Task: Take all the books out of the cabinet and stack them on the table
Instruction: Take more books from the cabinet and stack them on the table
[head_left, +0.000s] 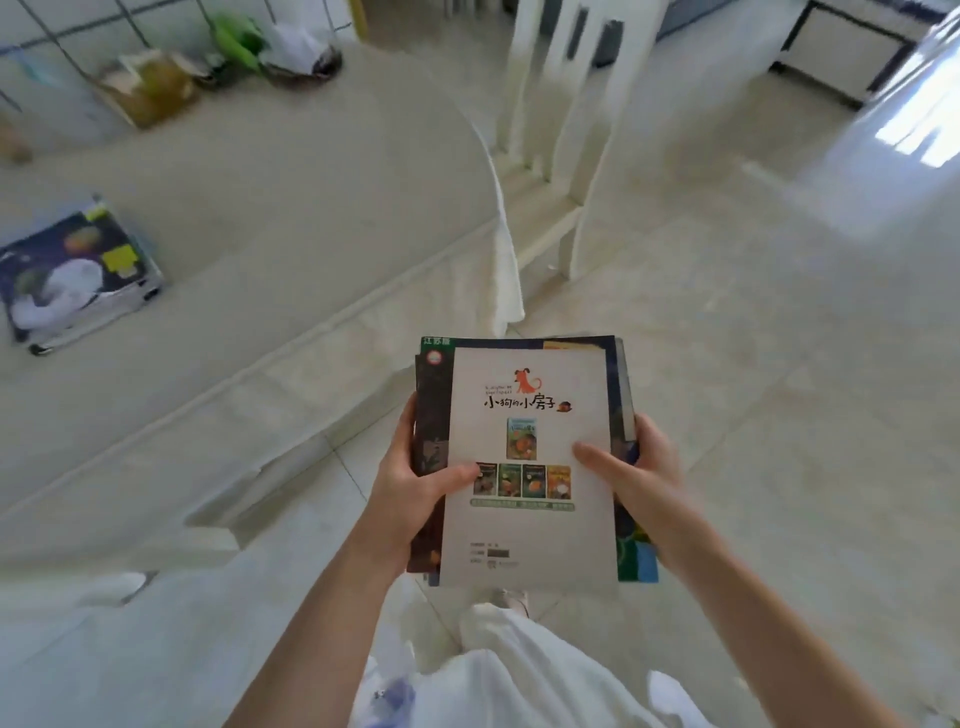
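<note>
**Books carried beside the table**

Left hand (415, 499) and right hand (644, 478) each keep a curled grip on a bundle of books (530, 467), held over the floor just right of the table (291, 218). Another stack (78, 275) lies on the table.

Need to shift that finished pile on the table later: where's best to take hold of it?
Grip the pile of books by its two long side edges, one hand per side, coming from the near table edge. It lies flat, with uneven edges, so clamping both sides should keep it together.
</note>
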